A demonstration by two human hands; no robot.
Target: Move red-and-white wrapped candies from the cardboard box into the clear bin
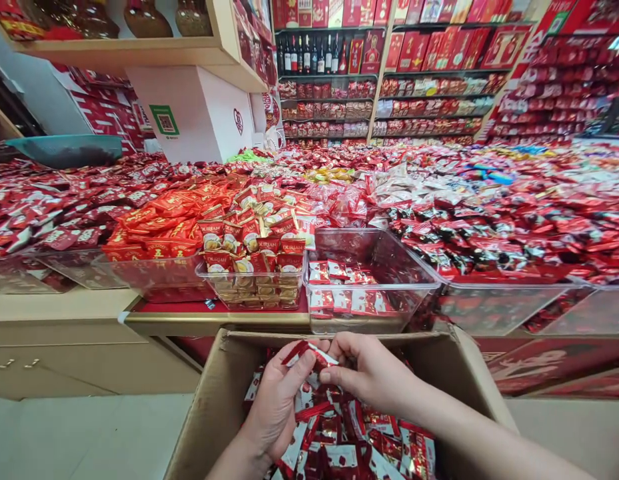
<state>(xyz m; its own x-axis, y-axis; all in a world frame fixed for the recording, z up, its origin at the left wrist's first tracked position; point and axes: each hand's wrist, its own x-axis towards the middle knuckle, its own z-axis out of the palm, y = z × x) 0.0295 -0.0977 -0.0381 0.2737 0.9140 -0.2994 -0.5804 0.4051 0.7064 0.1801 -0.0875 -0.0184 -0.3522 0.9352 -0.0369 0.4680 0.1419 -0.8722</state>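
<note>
Shop interior, with packaged goods heaped across a long surface [209, 325] and stacked on shelving at the top of the frame. Two hands are present at lower centre. Left hand [272, 403]: thumb pressed against the fingers, pinching a red-and-white packet [325, 357]. Right hand [364, 363]: thumb and forefinger closed at the packet's right end. At least one packet is held; overlap prevents an exact count. Its long axis slants from upper left to lower right.

Hands and packet are above one open carton [214, 393], lower centre. Loose packets [339, 457] of matching colours lie inside at mixed angles, too overlapped to count. One transparent tub [399, 288], partly filled with similar red-and-white packets, is just beyond the carton's far edge, up the frame from the hands and slightly right; the right hand is the nearer. Its contents are layered, total not determinable.

Immediately left of that tub, at centre, is one tub of durian-labelled packets [249, 243]; further left, one heap of orange-red packets [164, 220]. Both are uncountable. Upper left: one teal basin [64, 150] and one white pillar [174, 93] bearing one green-bordered code sign [164, 121].
</note>
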